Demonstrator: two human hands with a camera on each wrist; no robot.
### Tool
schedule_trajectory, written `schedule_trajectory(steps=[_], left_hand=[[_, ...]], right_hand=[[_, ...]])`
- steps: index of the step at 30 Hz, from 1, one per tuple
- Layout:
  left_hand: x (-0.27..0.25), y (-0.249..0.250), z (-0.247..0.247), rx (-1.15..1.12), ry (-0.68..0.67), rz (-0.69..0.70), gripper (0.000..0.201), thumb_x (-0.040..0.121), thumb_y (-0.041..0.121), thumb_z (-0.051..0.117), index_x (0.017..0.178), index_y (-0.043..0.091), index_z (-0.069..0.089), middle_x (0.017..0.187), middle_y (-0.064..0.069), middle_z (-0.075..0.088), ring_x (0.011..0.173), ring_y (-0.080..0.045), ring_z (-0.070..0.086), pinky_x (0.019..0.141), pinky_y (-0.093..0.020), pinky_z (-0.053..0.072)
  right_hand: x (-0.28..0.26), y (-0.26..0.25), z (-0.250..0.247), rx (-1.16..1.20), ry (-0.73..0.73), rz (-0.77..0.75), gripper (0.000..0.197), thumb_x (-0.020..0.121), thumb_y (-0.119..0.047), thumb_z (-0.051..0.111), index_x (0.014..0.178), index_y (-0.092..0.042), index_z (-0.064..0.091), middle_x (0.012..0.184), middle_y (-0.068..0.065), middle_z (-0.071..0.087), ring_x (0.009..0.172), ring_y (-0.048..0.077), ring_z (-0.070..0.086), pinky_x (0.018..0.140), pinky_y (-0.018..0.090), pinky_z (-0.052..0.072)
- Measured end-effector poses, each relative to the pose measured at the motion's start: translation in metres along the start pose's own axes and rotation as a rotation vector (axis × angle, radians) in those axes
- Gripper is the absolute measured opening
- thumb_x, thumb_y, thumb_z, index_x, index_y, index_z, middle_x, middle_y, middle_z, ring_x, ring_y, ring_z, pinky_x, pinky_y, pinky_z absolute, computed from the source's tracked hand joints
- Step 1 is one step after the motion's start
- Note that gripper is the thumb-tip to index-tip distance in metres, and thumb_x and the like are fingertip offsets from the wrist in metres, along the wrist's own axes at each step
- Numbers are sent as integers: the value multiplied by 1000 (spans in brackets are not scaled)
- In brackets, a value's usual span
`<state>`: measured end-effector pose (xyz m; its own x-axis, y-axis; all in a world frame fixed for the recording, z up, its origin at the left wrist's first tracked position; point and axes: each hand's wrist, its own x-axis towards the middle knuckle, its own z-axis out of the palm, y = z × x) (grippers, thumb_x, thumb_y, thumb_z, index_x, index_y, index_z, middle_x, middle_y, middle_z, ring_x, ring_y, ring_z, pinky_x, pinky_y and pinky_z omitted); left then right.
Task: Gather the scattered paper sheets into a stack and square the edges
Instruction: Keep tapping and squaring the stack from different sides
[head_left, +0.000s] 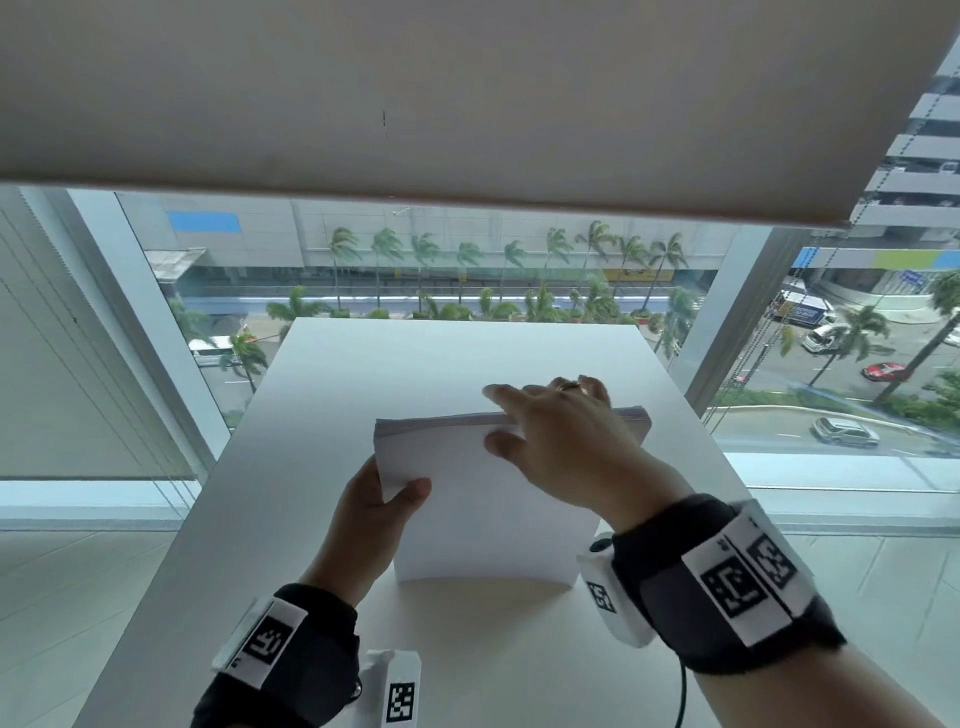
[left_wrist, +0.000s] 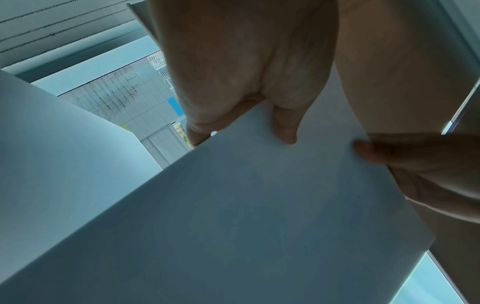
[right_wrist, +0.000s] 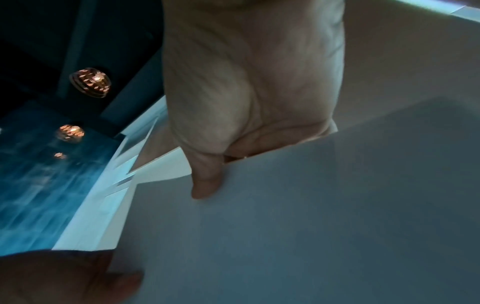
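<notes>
A stack of white paper sheets (head_left: 483, 514) stands upright on the white table (head_left: 415, 358), its lower edge resting on the tabletop. My left hand (head_left: 379, 499) grips the stack's left edge, thumb on the near face and fingers hidden behind. My right hand (head_left: 550, 431) holds the top edge, thumb on the near face and fingers reaching over the top. In the left wrist view the left thumb (left_wrist: 285, 131) lies on the paper stack (left_wrist: 233, 205). The right wrist view shows the right thumb (right_wrist: 205, 185) pressed on the paper stack (right_wrist: 311, 226). The top edges look roughly level.
The table is narrow, with side edges close to the stack and a glass window (head_left: 467, 270) right behind its far edge. A roller blind (head_left: 415, 104) hangs above. A small white tagged object (head_left: 400, 696) lies at the table's near edge.
</notes>
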<state>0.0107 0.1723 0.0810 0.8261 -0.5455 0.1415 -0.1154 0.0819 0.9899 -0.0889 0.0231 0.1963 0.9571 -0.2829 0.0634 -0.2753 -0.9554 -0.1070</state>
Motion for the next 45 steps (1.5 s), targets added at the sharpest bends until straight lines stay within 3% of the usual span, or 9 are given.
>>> schedule_trajectory(steps=[4, 10, 18, 21, 25, 33, 36, 40, 45], left_hand=[[-1, 1, 1, -17, 8, -19, 22, 70, 18, 59, 91, 24, 65, 81, 8, 75, 78, -6, 66, 73, -21, 51], [4, -2, 0, -19, 15, -23, 23, 70, 20, 60, 91, 24, 65, 82, 6, 74, 81, -10, 65, 77, -28, 49], [7, -6, -2, 4, -14, -33, 24, 67, 25, 64, 90, 20, 65, 80, 7, 75, 77, -6, 66, 71, -18, 51], [8, -15, -7, 78, 32, -56, 47, 55, 44, 67, 89, 11, 66, 82, -4, 74, 76, -15, 64, 74, -33, 49], [14, -18, -25, 235, 163, -18, 57, 50, 56, 60, 82, 9, 63, 75, -7, 67, 65, -15, 56, 62, -26, 42], [45, -12, -42, -326, 245, -45, 29, 75, 6, 67, 87, 27, 52, 82, 8, 67, 78, -8, 63, 71, -19, 52], [47, -9, -35, -351, 81, -39, 26, 63, 20, 73, 86, 25, 61, 72, 12, 72, 65, 0, 65, 59, -13, 52], [46, -15, -28, -219, -22, -65, 47, 51, 42, 84, 94, 24, 72, 91, 7, 76, 84, -6, 69, 74, -19, 54], [46, -23, -20, -77, 104, -39, 29, 84, -5, 55, 91, 22, 62, 74, 21, 73, 71, 8, 64, 70, -7, 50]], right_hand=[[9, -21, 3, -25, -55, -86, 38, 94, -36, 39, 129, -21, 41, 122, 6, 56, 118, 31, 47, 110, 52, 20], [11, -22, 1, -17, 22, -162, 18, 96, -23, 38, 104, -13, 50, 101, 9, 66, 98, 33, 56, 71, 33, 30], [10, -14, 4, 14, 133, -222, 8, 96, -19, 39, 89, -20, 43, 97, 4, 65, 91, 31, 57, 63, 29, 24], [9, -3, -4, 101, 236, -175, 12, 95, -24, 41, 94, -16, 49, 95, 4, 67, 90, 32, 58, 62, 29, 28], [5, 15, -23, 284, 387, -51, 8, 91, -23, 50, 88, -15, 52, 61, -10, 51, 71, 30, 43, 60, 30, 28], [3, 72, 3, 747, 577, 182, 33, 75, -28, 49, 81, 4, 51, 71, 23, 54, 63, 25, 42, 58, 29, 32], [1, 88, 34, 1040, 624, 284, 16, 76, -25, 50, 81, -15, 61, 72, 2, 61, 72, 16, 50, 68, 30, 40], [-3, 93, 72, 1332, 645, 318, 31, 89, -10, 51, 80, -33, 69, 74, -15, 70, 75, 8, 62, 70, 24, 52], [-7, 96, 102, 1611, 563, 305, 27, 58, -43, 63, 82, -33, 73, 81, -15, 74, 77, 1, 67, 69, 17, 54]])
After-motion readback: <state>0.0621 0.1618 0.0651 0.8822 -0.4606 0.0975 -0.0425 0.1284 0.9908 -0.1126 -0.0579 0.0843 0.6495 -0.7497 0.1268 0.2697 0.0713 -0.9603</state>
